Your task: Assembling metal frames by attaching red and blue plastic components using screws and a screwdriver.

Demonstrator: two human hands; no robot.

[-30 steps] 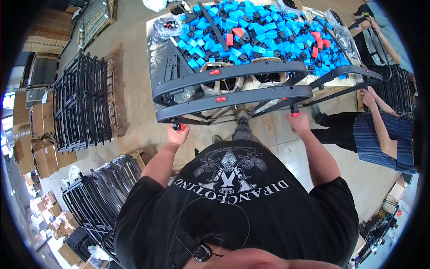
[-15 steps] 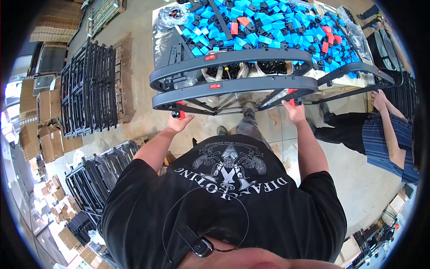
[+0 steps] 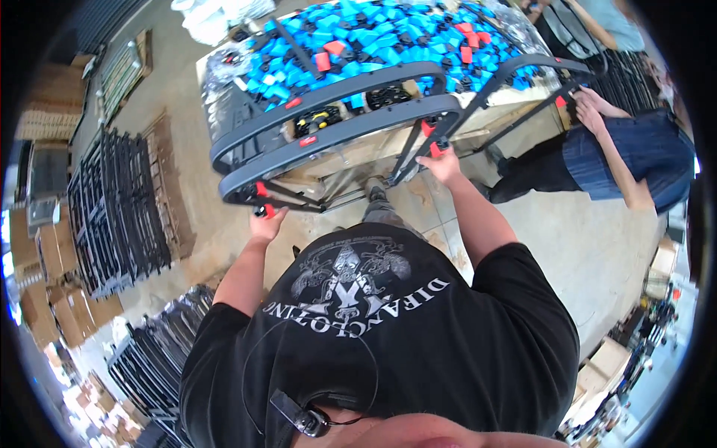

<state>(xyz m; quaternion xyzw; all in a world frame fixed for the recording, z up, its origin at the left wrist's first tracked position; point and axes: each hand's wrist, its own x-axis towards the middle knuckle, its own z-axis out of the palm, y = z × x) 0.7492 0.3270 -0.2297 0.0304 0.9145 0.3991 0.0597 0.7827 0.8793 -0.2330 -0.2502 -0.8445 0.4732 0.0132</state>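
Note:
Both my arms reach forward to a black metal frame with a long curved front bar (image 3: pixel 373 128) and rounded corners. At its left end my left hand (image 3: pixel 267 227) is closed around a red-and-black plastic fitting (image 3: pixel 264 212). My right hand (image 3: pixel 444 166) grips a matching red-and-black fitting (image 3: pixel 439 148) at the right end, thumb on its near side. A second curved black frame (image 3: pixel 328 89) stands just behind the first. Red labels (image 3: pixel 308 140) sit on the front bars. Dark legs slant down beneath; how the fittings join them is hard to make out.
Beyond the frames, a table (image 3: pixel 211 112) carries a heap of blue and black plastic pieces (image 3: pixel 388 37), some red. At right a co-worker (image 3: pixel 627 160) handles another curved frame (image 3: pixel 515 63). Stacked black frames (image 3: pixel 119 209) stand on a pallet at left, near cardboard boxes (image 3: pixel 71 310).
My view has turned, so the table and frames sit farther left and slope up to the right. My hands keep their grip; more red fittings show beneath the frames.

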